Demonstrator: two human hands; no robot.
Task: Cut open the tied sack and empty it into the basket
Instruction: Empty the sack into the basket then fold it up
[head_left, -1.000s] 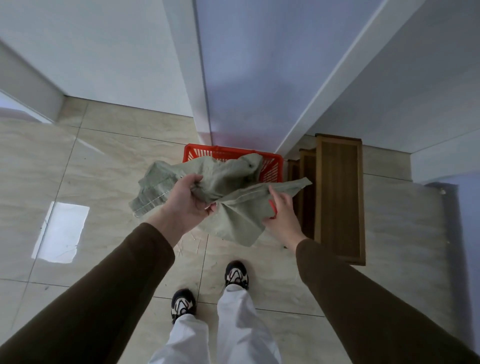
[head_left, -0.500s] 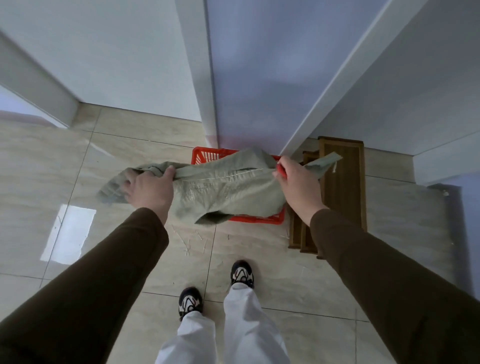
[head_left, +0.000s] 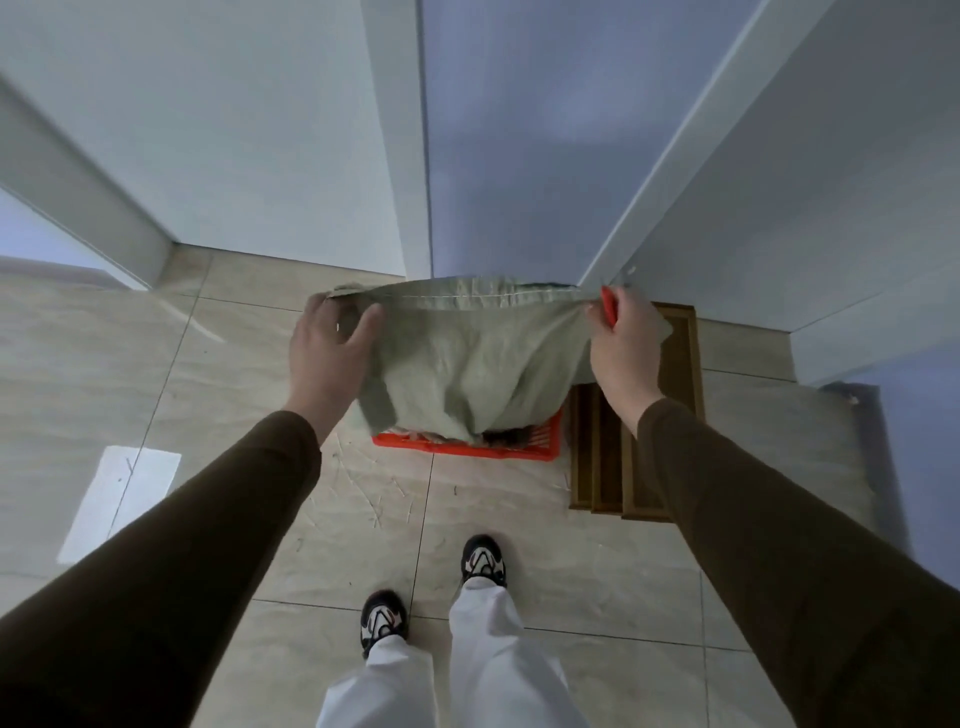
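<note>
A limp grey-green woven sack (head_left: 467, 358) hangs stretched between my hands, its stitched hem uppermost and its lower end drooping over the red plastic basket (head_left: 467, 447). My left hand (head_left: 330, 348) pinches the sack's left corner. My right hand (head_left: 626, 348) grips the right corner together with a red-handled cutter (head_left: 607, 306). Only the basket's near rim shows, with some pale and dark contents just visible under the sack.
A stack of narrow wooden trays (head_left: 618, 457) lies on the floor right of the basket. White walls and a door frame (head_left: 415, 156) stand just behind it. My shoes (head_left: 483, 561) are on the tiled floor, with thin straw-like bits scattered in front.
The sack went from bunched in front of me to pulled flat and lifted higher over the basket. My hands moved apart and forward along its top edge.
</note>
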